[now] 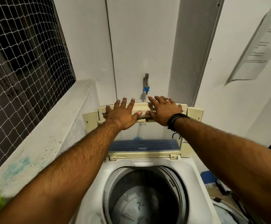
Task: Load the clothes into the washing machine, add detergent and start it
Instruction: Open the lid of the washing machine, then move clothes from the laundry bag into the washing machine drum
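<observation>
tap [146, 83] above raised lid [143, 109]; hands flat on it

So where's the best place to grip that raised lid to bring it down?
Probably the lid's top edge, taken from the front. The lid stands folded upright against the wall, so that edge is nearest. The left hand and right hand already lie flat there.

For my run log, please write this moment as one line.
left hand: flat on raised cream plastic lid | right hand: flat on lid | round grey drum: no clothes visible
</observation>
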